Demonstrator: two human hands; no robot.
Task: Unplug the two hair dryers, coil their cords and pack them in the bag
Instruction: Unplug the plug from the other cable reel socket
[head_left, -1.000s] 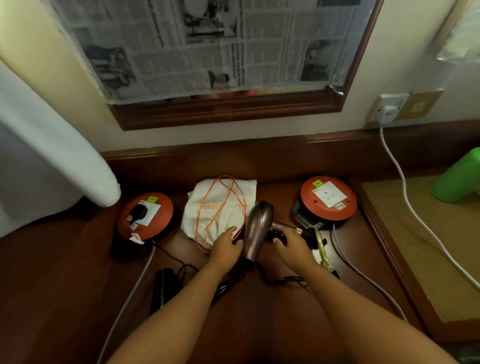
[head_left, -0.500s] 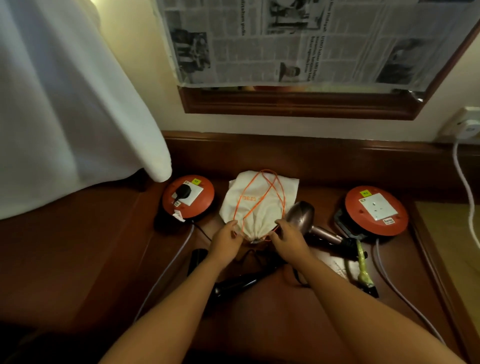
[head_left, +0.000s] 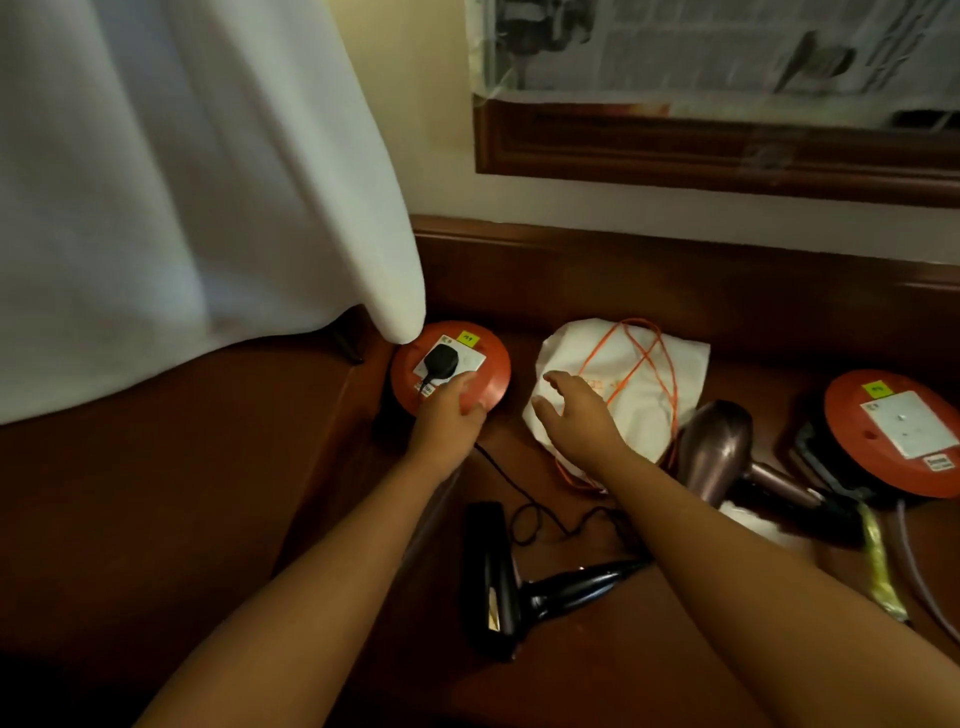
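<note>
bracing the left cord reel (head_left: 451, 370) comes first, so my left hand (head_left: 448, 422) lies on its near rim, fingers bent over the orange face but clamping nothing that i can make out, just beside the black plug (head_left: 439, 360) seated in the reel's socket. my right hand (head_left: 581, 420) hovers spread and relaxed over the near edge of the white drawstring bag (head_left: 675, 364), holding nothing. the black hair dryer (head_left: 497, 577) lies on the wooden counter (head_left: 322, 467) between my forearms, its thin cord (head_left: 524, 499) looping loosely toward that reel. the bronze hair dryer (head_left: 717, 451) rests just right of the bag, handle pointing at the right cord reel (head_left: 893, 431), whose socket shows no plug. i judge the plug stiff and snug, so i would pinch its hard body, not the cord, and pull straight out while the reel is held down, since the reel looks light enough to lift. the cord seems limp and springy; it should coil in wide loops. the dryers look like smooth plastic, best taken by the handle, and the bag is soft cloth that will need its mouth held open.
</note>
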